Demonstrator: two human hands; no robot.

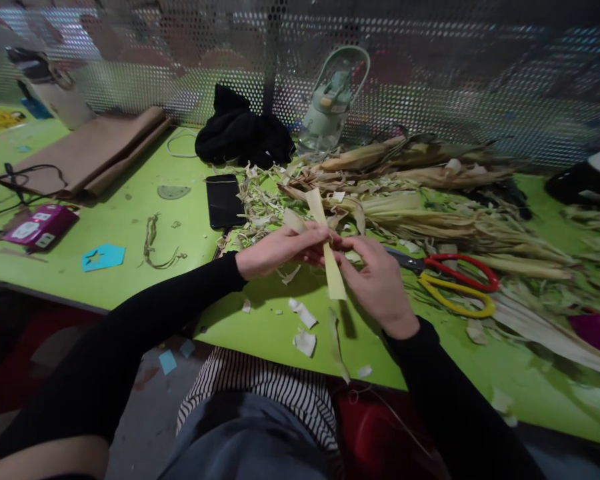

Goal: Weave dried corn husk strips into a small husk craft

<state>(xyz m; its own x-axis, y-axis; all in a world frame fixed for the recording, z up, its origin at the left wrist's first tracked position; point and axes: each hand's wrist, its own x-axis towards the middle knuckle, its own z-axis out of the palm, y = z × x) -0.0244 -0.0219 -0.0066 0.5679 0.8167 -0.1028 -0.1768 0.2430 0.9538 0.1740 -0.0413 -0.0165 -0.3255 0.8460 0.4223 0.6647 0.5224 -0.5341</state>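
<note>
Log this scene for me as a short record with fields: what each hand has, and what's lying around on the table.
left hand: left hand pinches the corn husk strip near its middle
right hand: right hand grips the same strip from the other side
strip: pale yellow, held upright above the green table
right of hands: scissors with red and yellow handles, lying flat
behind hands: pile of dried corn husks, phone, black cloth, green bottle
left side: blue card, pink box

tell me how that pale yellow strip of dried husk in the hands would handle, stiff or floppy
The pale yellow husk strip probably holds its shape: it stays straight above and below the left hand and right hand. Thin and flat, it looks light. Torn scraps nearby suggest it rips easily.
</note>
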